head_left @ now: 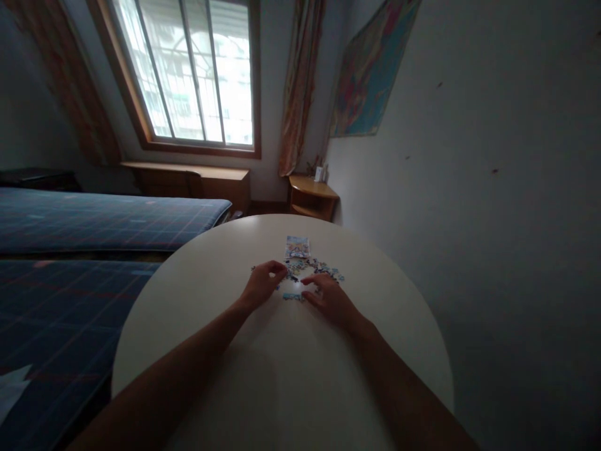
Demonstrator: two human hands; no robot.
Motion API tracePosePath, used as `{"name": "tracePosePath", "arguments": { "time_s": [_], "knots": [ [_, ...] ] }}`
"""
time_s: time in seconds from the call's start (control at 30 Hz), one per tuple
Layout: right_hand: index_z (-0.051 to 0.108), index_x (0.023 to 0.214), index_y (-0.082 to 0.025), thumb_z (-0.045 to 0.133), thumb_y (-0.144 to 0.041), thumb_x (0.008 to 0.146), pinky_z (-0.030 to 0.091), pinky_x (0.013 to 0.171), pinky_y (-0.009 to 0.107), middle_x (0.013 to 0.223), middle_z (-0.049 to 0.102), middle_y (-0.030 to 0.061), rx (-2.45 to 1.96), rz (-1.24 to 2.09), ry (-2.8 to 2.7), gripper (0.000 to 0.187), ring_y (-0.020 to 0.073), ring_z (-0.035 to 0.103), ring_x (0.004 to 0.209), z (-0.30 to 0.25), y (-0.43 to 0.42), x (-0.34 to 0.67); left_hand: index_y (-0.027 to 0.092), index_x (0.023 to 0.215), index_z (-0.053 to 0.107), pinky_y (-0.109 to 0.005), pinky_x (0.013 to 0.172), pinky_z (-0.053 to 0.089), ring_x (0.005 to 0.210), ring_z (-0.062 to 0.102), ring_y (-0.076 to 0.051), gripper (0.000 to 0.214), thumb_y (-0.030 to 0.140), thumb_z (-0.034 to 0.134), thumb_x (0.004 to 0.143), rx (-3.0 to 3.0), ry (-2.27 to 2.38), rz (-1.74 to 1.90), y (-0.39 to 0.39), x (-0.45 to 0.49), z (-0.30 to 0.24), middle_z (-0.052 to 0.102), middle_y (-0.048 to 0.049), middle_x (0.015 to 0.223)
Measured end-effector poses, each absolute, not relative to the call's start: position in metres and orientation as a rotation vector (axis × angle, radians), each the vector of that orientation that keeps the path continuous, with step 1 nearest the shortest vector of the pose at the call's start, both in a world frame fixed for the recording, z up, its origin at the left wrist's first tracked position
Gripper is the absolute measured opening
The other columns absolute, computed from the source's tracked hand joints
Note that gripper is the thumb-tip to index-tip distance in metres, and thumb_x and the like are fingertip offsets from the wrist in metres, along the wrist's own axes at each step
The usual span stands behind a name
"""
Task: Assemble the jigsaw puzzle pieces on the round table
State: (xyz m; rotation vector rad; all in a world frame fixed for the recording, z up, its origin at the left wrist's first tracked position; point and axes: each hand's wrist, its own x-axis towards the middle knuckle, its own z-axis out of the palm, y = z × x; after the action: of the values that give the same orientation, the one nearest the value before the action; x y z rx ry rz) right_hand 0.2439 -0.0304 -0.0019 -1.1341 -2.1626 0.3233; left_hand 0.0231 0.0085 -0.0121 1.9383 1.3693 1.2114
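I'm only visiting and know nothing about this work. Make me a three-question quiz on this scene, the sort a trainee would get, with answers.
1. Multiple choice: what lies just beyond the small puzzle pieces on the pale table?
A) a mug
B) a picture card
C) a pair of scissors

2. True or false: the left hand is clasped around the right hand.

3. Fill the gap: the coloured poster hangs to the ____ of the window in this view.

Key:
1. B
2. False; the left hand and right hand are apart.
3. right
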Motion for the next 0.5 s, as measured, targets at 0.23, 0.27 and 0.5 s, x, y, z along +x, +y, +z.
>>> {"name": "tracePosePath", "arguments": {
  "time_s": [0.23,0.27,0.5],
  "knots": [
    [0.068,0.103,-0.02,0.065,-0.024,0.089,0.046,0.095,0.039,0.102,0.072,0.0073,-1.133,0.279,-2.09,0.015,0.0227,0.064,0.102,0.002,-0.033,0.24,0.017,0.088,0.072,-0.029,0.078,0.055,0.079,0.069,-0.018,0.014,0.029,0.065,0.084,1.871,1.239,1.238,-0.004,0.041,-0.014,0.075,-0.0038,0.084],
    [0.068,0.103,-0.02,0.064,-0.024,0.09,0.046,0.094,0.039,0.101,0.072,0.0074,-1.133,0.273,-2.082,0.014,0.0227,0.064,0.101,0.003,-0.034,0.24,0.017,0.088,0.072,-0.029,0.077,0.054,0.078,0.069,-0.018,0.013,0.028,0.065,0.084,1.868,1.227,1.231,-0.005,0.042,-0.013,0.075,-0.0039,0.084],
    [0.07,0.096,-0.019,0.062,-0.023,0.091,0.047,0.089,0.039,0.093,0.072,0.0076,-1.143,0.251,-2.041,0.009,0.0232,0.064,0.095,0.004,-0.034,0.24,0.019,0.1,0.073,-0.029,0.078,0.052,0.078,0.069,-0.018,0.02,0.025,0.065,0.084,1.899,1.136,1.137,-0.015,0.047,-0.009,0.075,-0.0021,0.082]
  ]
}}
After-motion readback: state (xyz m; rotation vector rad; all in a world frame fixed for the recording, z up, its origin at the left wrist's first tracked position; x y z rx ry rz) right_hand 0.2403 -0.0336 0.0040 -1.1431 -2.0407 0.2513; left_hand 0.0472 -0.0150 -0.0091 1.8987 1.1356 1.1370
